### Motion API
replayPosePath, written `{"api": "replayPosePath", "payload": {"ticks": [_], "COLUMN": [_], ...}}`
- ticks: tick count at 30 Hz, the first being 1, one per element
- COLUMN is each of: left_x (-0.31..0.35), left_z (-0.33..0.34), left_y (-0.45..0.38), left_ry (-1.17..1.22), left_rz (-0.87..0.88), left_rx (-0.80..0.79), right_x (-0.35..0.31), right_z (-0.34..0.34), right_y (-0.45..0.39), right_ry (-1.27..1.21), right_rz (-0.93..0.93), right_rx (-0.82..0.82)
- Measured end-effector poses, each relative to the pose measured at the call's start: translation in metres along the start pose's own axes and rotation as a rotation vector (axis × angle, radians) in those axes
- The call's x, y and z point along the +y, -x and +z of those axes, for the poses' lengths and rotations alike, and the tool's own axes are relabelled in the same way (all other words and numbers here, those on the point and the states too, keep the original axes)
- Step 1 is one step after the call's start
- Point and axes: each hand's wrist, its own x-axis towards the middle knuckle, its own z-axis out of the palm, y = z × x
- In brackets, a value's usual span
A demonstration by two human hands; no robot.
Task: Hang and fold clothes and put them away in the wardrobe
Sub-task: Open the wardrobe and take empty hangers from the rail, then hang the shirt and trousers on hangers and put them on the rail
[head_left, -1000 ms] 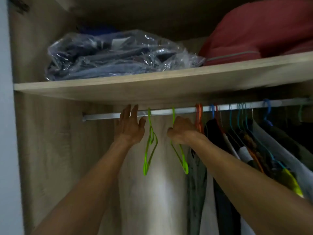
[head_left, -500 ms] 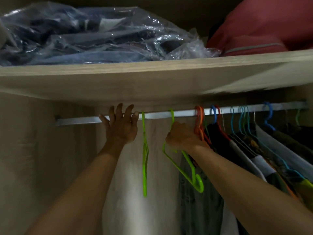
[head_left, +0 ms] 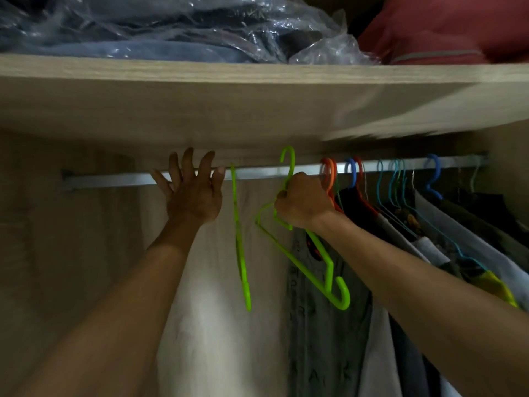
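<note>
Below rail [head_left: 114, 179]: green hanger [head_left: 315, 253] gripped in right hand [head_left: 303, 206].

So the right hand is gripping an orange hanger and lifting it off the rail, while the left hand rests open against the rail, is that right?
Not quite. The hanger gripped by the right hand is green, not orange; the head view shows its hook raised above the rail. The left hand does rest open against the rail.

plastic bag [head_left: 171, 27]: top cut by frame edge | red bundle [head_left: 452, 27]: cropped top-right | hanging clothes [head_left: 372, 325]: bottoms cut off | shelf [head_left: 400, 110] right end: motion-blurred
</note>
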Motion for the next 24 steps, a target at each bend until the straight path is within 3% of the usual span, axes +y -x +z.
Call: {"api": "replayPosePath", "payload": {"ticks": [8,13,16,20,24], "left_x": [-0.002,-0.019,-0.022,-0.010,0.008], "left_z": [-0.020,-0.037,-0.051,-0.092,-0.153], "left_y": [0.006,0.042,0.102,0.220,0.335], "left_ry": [0.007,0.056,0.126,0.212,0.056], "left_rz": [-0.013,-0.030,-0.149,-0.408,-0.567], "left_rx": [-0.234,-0.325,-0.365,-0.651,-0.749], "right_x": [0.012,0.029,0.039,0.057,0.066], "right_z": [0.007,0.020,0.023,0.038,0.061], "right_y": [0.040,0.071,0.099,0.144,0.209], "right_ry": [0.021,-0.127,-0.193,-0.228,-0.280], "right_rz": [0.066,0.106,0.094,0.019,-0.083], "right_rx": [-0.100,-0.218,-0.297,-0.472,-0.679]}}
